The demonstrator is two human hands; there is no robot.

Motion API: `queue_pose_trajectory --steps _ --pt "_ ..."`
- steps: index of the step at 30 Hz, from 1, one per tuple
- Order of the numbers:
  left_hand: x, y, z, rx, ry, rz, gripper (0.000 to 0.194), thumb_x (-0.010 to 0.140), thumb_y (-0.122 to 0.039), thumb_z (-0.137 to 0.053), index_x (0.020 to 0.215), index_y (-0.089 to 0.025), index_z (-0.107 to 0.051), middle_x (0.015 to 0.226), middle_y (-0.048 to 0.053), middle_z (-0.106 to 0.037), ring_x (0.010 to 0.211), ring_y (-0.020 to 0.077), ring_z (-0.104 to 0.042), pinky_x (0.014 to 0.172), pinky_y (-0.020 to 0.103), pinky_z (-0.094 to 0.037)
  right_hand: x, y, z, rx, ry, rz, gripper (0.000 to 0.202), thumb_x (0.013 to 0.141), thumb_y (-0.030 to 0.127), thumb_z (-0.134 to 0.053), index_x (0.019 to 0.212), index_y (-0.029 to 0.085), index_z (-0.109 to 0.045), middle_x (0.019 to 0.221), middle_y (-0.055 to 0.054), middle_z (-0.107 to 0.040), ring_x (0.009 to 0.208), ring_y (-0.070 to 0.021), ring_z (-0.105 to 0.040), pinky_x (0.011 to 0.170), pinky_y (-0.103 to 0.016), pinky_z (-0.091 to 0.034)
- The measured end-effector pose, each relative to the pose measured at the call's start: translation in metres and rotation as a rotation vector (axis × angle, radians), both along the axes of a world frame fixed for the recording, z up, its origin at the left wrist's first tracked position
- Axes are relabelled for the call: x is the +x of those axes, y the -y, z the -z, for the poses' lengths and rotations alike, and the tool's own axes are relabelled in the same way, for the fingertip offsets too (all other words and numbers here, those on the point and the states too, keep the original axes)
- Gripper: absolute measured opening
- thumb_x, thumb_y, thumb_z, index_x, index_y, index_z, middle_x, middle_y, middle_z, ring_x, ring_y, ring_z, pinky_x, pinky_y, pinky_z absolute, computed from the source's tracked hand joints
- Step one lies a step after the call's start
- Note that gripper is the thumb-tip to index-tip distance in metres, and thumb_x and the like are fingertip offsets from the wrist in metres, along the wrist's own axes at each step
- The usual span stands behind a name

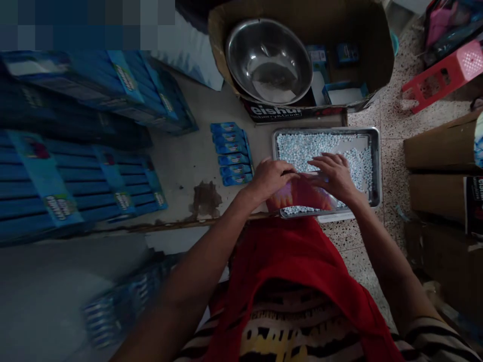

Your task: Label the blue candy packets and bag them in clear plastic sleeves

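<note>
In the head view, the left hand [269, 176] had its fingers curled, thumb and forefinger pinching the upper edge of a red-and-purple packet [307, 193]. The right hand [334, 173] was at the packet's other end, its fingers loosely spread over the tray; its thumb was largely hidden, so I could not tell whether it gripped the film. The packet lay across the near side of a metal tray [378, 166], between the two hands and in front of the person's red apron [279, 251].

Small pale blue and white pellets [302, 148] covered much of the tray floor, with a barer patch toward the far right. Packet and hands hid part of them. Just beyond the tray, a cardboard box [339, 20] closed off the far side, with a steel bowl [241, 55] resting in its left part and small blue boxes to the bowl's right. On the table [181, 166], left of the hands, lay a row of blue packs [232, 156]; blue cartons [71, 176] were stacked farther left. A red stool [462, 60] and brown cartons [437, 146] stood to the right.
</note>
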State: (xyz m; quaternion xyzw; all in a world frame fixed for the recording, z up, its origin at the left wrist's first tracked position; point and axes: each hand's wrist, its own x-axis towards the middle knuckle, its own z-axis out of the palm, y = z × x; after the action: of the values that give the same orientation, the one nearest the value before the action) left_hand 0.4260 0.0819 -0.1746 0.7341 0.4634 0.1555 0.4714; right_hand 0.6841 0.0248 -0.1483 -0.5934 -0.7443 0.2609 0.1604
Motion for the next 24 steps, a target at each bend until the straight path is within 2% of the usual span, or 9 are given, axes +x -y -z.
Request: queue_pose_trajectory --steps 2,5,9,12,15,18,21,24 --pt "-0.012 0.004 -0.003 -0.004 -0.011 -0.039 0.006 0.084 -0.021 -0.086 0.08 -0.026 -0.083 0.088 0.004 -0.08 0.098 0.0296 -0.074 0.115 0.05 -0.043 -0.025 -0.008 0.009 -0.064 -0.074 -0.05 0.015 0.102 0.039 -0.074 0.109 0.03 -0.084 0.109 -0.003 -0.084 0.11 -0.0257 -0.073 0.117 -0.047 -0.037" --pt "-0.025 0.01 -0.007 0.013 -0.039 -0.057 0.009 0.081 -0.022 -0.089 0.086 -0.026 -0.084 0.092 0.005 -0.08 0.103 0.0309 -0.074 0.114 0.049 -0.044 -0.051 -0.017 0.021 -0.162 -0.187 -0.121 0.017 0.101 0.026 -0.069 0.095 0.027 -0.085 0.093 0.0 -0.085 0.088 -0.019 -0.076 0.1 -0.036 -0.046" --pt "-0.033 0.019 -0.004 -0.002 -0.093 -0.08 0.004 0.086 -0.025 -0.083 0.086 -0.028 -0.084 0.086 0.005 -0.079 0.095 0.03 -0.075 0.096 0.039 -0.052 -0.069 -0.02 0.023 -0.217 -0.191 -0.155 0.016 0.098 0.026 -0.071 0.098 0.028 -0.087 0.089 0.0 -0.085 0.081 -0.0185 -0.075 0.083 -0.03 -0.048" --pt "-0.037 0.025 0.001 -0.024 -0.149 -0.129 0.01 0.091 -0.026 -0.076 0.089 -0.027 -0.085 0.088 0.005 -0.081 0.09 0.0287 -0.075 0.083 0.035 -0.052 -0.075 -0.021 0.022 -0.272 -0.206 -0.151 0.013 0.097 0.027 -0.075 0.101 0.029 -0.088 0.095 0.0 -0.086 0.085 -0.0191 -0.076 0.079 -0.028 -0.047" --pt "-0.049 0.029 0.005 -0.012 -0.15 -0.145 0.014 0.094 -0.026 -0.071 0.095 -0.025 -0.085 0.097 0.006 -0.083 0.096 0.0276 -0.075 0.085 0.034 -0.052 -0.087 -0.023 0.028 -0.328 -0.231 -0.067 0.017 0.093 0.034 -0.082 0.107 0.029 -0.088 0.089 -0.001 -0.085 0.079 -0.0189 -0.074 0.072 -0.027 -0.045" --pt "-0.074 0.033 0.006 -0.004 -0.125 -0.176 0.015 0.092 -0.03 -0.075 0.102 -0.025 -0.085 0.104 0.007 -0.082 0.101 0.0274 -0.074 0.09 0.034 -0.054 -0.111 -0.027 0.036 -0.353 -0.226 0.006 0.011 0.089 0.036 -0.084 0.094 0.026 -0.088 0.077 0.0 -0.081 0.07 -0.0181 -0.07 0.067 -0.027 -0.041" --pt "-0.104 0.036 0.008 -0.067 -0.113 -0.154 0.012 0.092 -0.029 -0.075 0.097 -0.026 -0.086 0.101 0.005 -0.081 0.098 0.026 -0.074 0.091 0.033 -0.054 -0.134 -0.033 0.036 -0.379 -0.24 -0.045 0.01 0.087 0.032 -0.085 0.078 0.026 -0.086 0.071 0.001 -0.078 0.069 -0.0175 -0.069 0.065 -0.027 -0.038" --pt "-0.128 0.037 0.009 -0.097 -0.1 -0.211 0.011 0.093 -0.025 -0.074 0.089 -0.026 -0.085 0.095 0.003 -0.081 0.095 0.0244 -0.074 0.091 0.033 -0.054 -0.144 -0.04 0.03 -0.415 -0.236 -0.094 0.007 0.083 0.034 -0.088 0.085 0.027 -0.088 0.073 0.001 -0.079 0.071 -0.0182 -0.07 0.065 -0.027 -0.038"
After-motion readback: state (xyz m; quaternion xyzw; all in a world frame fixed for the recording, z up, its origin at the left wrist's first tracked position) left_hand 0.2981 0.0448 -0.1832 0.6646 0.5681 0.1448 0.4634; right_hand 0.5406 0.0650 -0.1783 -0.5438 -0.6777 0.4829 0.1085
